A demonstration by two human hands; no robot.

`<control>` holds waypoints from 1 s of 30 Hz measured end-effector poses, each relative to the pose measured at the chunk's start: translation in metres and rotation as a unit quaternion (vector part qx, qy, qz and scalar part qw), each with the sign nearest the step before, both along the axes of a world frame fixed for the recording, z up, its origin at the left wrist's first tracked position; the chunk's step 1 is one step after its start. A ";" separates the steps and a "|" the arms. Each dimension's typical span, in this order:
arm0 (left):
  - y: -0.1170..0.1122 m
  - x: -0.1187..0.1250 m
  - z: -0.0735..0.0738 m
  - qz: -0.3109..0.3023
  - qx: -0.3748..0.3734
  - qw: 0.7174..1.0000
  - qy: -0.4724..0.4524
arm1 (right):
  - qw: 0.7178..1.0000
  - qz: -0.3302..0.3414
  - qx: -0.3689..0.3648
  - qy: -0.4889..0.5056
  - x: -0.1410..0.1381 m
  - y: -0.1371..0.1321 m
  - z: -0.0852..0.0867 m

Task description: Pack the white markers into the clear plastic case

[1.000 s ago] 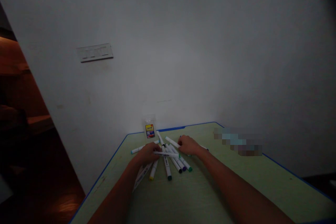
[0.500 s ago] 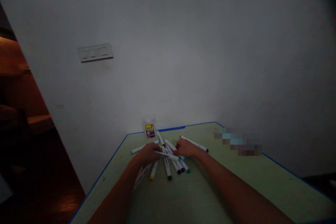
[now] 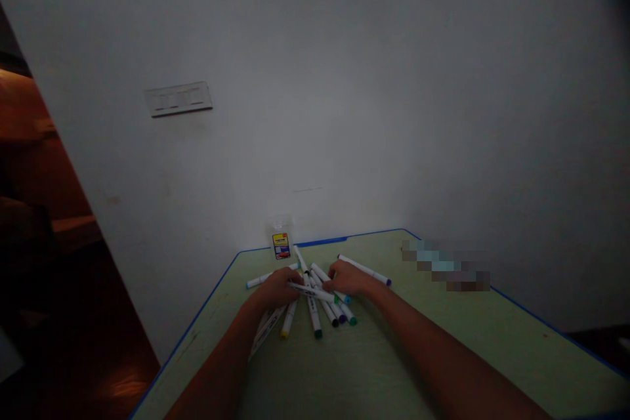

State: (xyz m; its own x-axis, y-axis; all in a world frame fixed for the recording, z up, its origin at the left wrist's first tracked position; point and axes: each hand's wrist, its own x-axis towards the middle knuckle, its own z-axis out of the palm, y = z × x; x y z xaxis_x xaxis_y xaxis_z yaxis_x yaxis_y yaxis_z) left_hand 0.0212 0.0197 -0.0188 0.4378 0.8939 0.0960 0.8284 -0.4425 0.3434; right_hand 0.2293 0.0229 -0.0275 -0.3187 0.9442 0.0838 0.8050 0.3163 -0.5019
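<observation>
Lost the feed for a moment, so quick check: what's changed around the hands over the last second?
The right hand slid inward toward the left hand, leaving a purple-tipped marker in full view beyond it; no clear new grip shows. The left hand stayed over the markers, and the clear packet stayed at the table's far edge.

The left forearm (image 3: 216,357) and right forearm (image 3: 433,341) are bare: long and slim, tapering to narrow wrists, and both are cut off by the bottom of the view. The left hand (image 3: 280,289) and right hand (image 3: 347,277) are bare too — their fingers are foreshortened, and the dim light hides any fine detail such as nails.
</observation>
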 end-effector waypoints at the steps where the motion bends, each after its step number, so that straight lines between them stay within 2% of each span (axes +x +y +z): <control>1: 0.000 0.000 0.000 0.000 0.001 1.000 0.001 | 1.000 -0.001 0.000 0.000 0.000 0.000 0.000; 20: 0.000 0.000 -0.002 0.006 0.011 1.000 0.004 | 0.999 0.009 -0.032 -0.003 -0.003 -0.004 0.006; 30: 0.000 0.001 0.000 0.015 0.010 1.000 0.007 | 1.000 -0.013 -0.010 0.018 -0.003 -0.004 0.001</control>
State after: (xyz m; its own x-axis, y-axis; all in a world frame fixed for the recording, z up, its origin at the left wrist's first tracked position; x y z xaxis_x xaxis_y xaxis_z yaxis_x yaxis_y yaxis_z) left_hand 0.0226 0.0194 -0.0188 0.4117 0.9049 0.1078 0.8463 -0.4235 0.3231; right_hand 0.2263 0.0193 -0.0262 -0.2912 0.9537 0.0754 0.7938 0.2849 -0.5374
